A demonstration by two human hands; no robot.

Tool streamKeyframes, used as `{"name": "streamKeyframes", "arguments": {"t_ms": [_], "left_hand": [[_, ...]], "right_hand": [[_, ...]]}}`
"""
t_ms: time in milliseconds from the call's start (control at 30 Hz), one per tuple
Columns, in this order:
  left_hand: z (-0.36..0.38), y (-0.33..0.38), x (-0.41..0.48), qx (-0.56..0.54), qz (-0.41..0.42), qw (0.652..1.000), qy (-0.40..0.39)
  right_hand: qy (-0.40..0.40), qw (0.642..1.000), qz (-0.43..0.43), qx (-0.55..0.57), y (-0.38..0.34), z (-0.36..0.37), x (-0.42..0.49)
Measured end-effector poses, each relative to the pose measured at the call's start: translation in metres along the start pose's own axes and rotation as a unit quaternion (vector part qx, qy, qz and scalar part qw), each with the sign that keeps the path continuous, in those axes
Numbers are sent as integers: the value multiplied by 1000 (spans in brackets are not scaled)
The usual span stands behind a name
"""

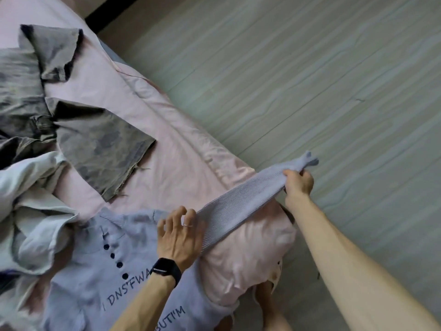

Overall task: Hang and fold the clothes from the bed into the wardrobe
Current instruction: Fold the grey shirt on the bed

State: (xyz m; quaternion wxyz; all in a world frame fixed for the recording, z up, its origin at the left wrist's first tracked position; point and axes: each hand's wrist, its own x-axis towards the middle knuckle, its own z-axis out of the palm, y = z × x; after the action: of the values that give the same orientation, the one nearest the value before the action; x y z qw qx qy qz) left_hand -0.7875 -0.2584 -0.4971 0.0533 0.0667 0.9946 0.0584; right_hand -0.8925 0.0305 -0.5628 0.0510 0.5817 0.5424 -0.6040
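A light lavender sweater [95, 278] with dark buttons and printed letters lies flat on the pink bed [181, 149], at its near corner. Its long ribbed sleeve [241, 206] is stretched out to the right, over the bed's edge. My right hand [298, 185] grips the sleeve near its cuff and holds it taut in the air. My left hand [181, 235], with a ring and a black watch on the wrist, rests with curled fingers on the sweater's shoulder where the sleeve begins.
Grey camouflage shorts [78, 130] lie spread on the bed beyond the sweater. A crumpled white garment [31, 211] is heaped at the left. Pale wood-look floor [310, 80] runs along the bed's right side.
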Motion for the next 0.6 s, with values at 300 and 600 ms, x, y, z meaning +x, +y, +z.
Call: {"name": "streamKeyframes", "arguments": {"t_ms": [300, 600], "left_hand": [[47, 11, 6, -45, -241, 936, -252], [-30, 12, 6, -337, -248, 896, -146]], "right_hand": [[48, 992, -3, 120, 7, -47, -17], [-92, 942, -310, -93, 19, -39, -136]]}}
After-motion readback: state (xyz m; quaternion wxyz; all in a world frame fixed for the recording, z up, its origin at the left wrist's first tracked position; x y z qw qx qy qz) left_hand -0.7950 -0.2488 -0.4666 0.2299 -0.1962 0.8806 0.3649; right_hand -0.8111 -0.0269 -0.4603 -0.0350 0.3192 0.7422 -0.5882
